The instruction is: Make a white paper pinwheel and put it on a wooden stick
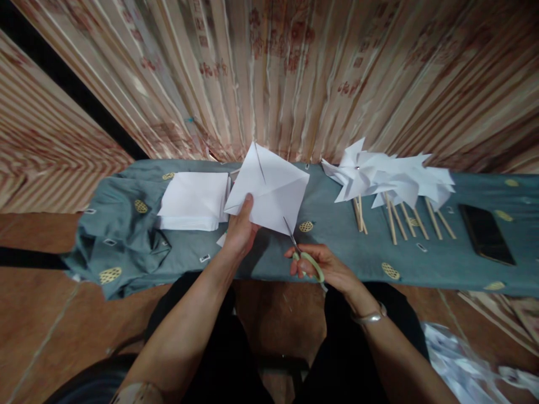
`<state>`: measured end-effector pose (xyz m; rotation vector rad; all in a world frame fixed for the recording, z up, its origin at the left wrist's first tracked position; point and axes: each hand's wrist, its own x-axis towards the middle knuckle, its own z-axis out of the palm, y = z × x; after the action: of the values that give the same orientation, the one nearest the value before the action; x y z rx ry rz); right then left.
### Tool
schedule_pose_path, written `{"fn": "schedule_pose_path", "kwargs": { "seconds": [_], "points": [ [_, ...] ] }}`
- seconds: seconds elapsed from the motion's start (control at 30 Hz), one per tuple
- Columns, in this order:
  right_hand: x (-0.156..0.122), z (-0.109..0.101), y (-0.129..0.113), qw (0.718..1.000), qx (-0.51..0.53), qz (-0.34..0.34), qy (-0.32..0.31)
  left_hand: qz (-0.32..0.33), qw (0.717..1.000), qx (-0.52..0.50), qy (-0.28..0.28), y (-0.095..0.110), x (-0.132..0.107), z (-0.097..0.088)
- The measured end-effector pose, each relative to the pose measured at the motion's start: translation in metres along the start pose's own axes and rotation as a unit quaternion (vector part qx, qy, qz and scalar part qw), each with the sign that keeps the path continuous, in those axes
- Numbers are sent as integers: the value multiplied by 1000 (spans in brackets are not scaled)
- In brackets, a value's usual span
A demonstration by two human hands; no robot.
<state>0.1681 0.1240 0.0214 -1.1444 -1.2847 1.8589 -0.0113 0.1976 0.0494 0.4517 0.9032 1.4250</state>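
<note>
My left hand [243, 227] grips a square sheet of white paper [275, 193] by its lower left edge, thumb on top. Creases cross the sheet, and a slit runs in from its top corner. In my right hand [322, 264] is a pair of scissors [310, 262] with pale green handles. Their blades meet the paper near its bottom corner. Just left of the held sheet lies a stack of white paper [193, 196]. Several white paper pinwheels [357, 168] on wooden sticks lie to the right.
A narrow table with a grey-green patterned cloth [269, 258] spans the view, its cloth bunched at the left end. A dark phone [486, 233] lies at the right. Behind hangs a pleated curtain [269, 73]. A clear plastic bag [458, 359] with white contents is at lower right.
</note>
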Motion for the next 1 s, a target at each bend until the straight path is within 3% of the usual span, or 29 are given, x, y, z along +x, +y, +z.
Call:
{"fn": "schedule_pose_path", "kwargs": {
  "seconds": [1.0],
  "points": [
    [2,3,-1,999,31,34,29,12,1000,-1,12,4,-1,1]
  ]
}}
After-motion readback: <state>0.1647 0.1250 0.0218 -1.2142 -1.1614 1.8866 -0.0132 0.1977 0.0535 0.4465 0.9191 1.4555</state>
